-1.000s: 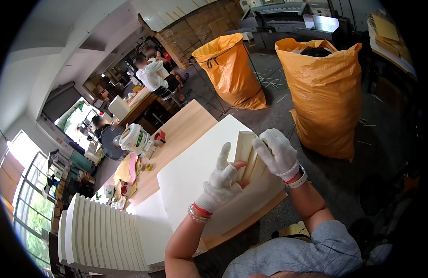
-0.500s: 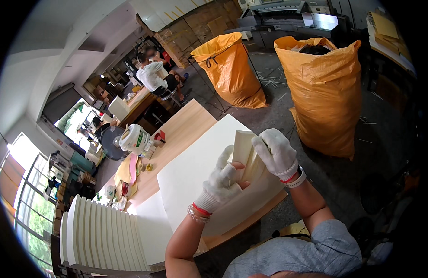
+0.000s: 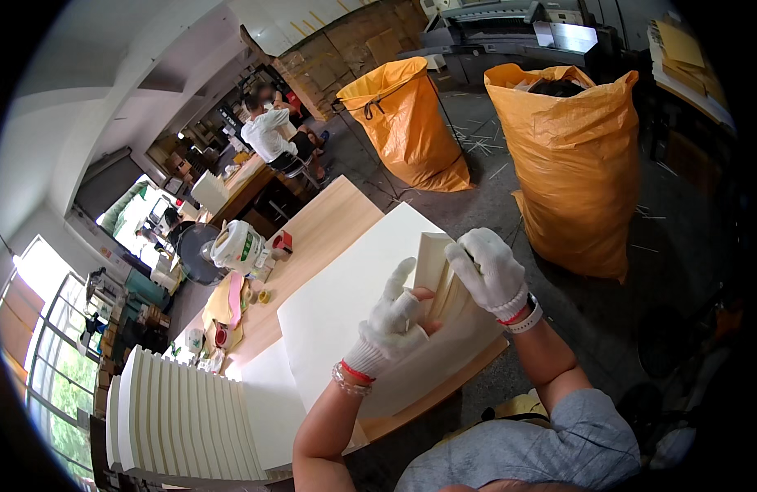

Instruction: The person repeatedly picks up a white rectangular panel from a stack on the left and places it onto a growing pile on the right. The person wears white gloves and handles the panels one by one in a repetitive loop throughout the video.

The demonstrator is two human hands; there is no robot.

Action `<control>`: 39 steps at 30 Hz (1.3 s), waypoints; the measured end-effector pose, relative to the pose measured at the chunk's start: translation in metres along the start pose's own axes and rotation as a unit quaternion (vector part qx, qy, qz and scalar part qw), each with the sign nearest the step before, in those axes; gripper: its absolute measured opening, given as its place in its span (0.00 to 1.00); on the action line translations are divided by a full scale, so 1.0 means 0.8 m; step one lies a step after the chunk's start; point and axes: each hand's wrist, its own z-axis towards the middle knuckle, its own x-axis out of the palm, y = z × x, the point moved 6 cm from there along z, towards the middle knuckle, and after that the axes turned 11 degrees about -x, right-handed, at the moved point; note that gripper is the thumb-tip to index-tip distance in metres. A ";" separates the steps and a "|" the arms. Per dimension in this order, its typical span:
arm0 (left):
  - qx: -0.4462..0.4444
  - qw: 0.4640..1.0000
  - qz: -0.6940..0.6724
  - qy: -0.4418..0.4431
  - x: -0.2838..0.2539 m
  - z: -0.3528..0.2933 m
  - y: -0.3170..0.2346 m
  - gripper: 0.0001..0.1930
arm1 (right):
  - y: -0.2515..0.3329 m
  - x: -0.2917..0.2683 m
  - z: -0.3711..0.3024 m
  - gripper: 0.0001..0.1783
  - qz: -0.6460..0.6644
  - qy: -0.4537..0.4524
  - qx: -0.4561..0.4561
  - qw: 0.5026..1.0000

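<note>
Grasped in both hands, a white box point(image 3: 430, 256) with slanting inner panels sits right of the frame's centre, the left hand point(image 3: 387, 326) pinching its near left side with bare fingertips that poke out of a white glove, and the right hand point(image 3: 487, 269), also gloved, curled over its right edge. At far left is a window point(image 3: 57, 353); beside it, in the lower left, a stack of white pieces point(image 3: 186, 418) shows ridged edges. Left of centre, a dark fan point(image 3: 196, 252) stands just behind a white tub point(image 3: 236, 248), with a small red item point(image 3: 282, 241) to the tub's right on the wooden table point(image 3: 346, 209). Across the middle, a large white board point(image 3: 333, 307) lies beneath the box and hands. Two orange bags stand beyond: one point(image 3: 411, 135) at upper centre, the fuller point(image 3: 569, 176) at upper right.
</note>
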 end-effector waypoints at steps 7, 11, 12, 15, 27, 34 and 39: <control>0.039 0.991 0.076 -0.099 -0.005 0.000 -0.012 0.21 | -0.005 -0.001 -0.003 0.12 0.000 0.005 0.011 1.000; 0.035 0.998 0.032 -0.042 -0.005 -0.002 -0.003 0.19 | 0.000 -0.004 -0.001 0.13 0.004 0.008 0.004 1.000; 0.016 0.998 0.054 -0.014 -0.003 -0.001 0.000 0.18 | 0.001 -0.004 -0.001 0.13 -0.001 0.010 0.002 1.000; -0.016 0.998 0.048 0.040 0.001 0.002 0.000 0.17 | -0.003 -0.002 -0.003 0.13 -0.004 -0.003 0.002 1.000; 0.015 0.997 0.045 -0.066 -0.006 -0.002 -0.009 0.19 | -0.006 -0.001 -0.004 0.13 0.003 -0.004 0.006 1.000; 0.011 1.000 0.010 0.013 -0.002 0.002 -0.004 0.20 | -0.005 -0.003 -0.005 0.13 0.010 -0.008 0.012 1.000; 0.008 0.997 0.044 -0.055 -0.002 -0.001 -0.012 0.21 | -0.006 -0.004 -0.004 0.11 0.013 -0.010 0.025 1.000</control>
